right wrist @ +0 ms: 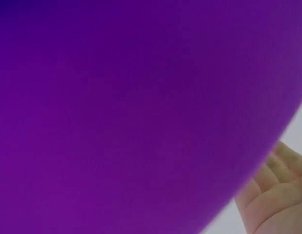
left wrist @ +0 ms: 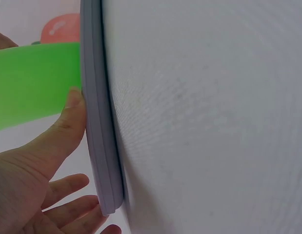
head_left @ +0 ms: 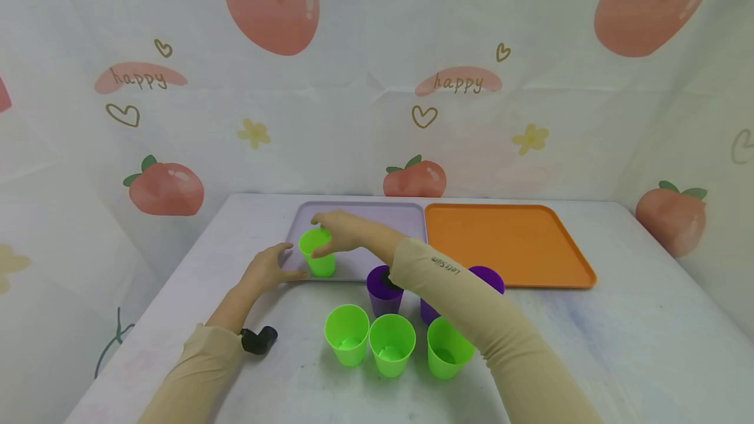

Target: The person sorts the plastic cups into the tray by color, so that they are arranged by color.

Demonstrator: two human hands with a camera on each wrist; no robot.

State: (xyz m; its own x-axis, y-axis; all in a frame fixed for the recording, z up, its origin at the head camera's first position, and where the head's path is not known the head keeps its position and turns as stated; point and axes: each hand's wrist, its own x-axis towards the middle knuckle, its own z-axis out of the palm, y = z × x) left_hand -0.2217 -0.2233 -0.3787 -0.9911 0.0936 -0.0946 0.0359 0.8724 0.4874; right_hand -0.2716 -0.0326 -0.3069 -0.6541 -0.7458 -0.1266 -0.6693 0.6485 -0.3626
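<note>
A green cup (head_left: 321, 264) stands upright at the front left of the lavender tray (head_left: 377, 211). My right hand (head_left: 344, 231) spreads around the cup's right side near the rim, thumb in front and fingers behind; firm contact cannot be seen. In the right wrist view, a purple surface (right wrist: 141, 122) hides most of the scene, and part of the right palm (right wrist: 275, 204) shows at the edge. My left hand (head_left: 265, 270) is at the tray's front left corner, its thumb (left wrist: 68, 117) touching the rim beside the cup and its other fingers spread.
In front of the trays stand three green cups (head_left: 347, 335) and two purple cups (head_left: 385, 306), one partly behind the right forearm. An orange tray (head_left: 506, 241) lies right of the lavender one. A printed curtain (head_left: 353, 123) hangs behind the table.
</note>
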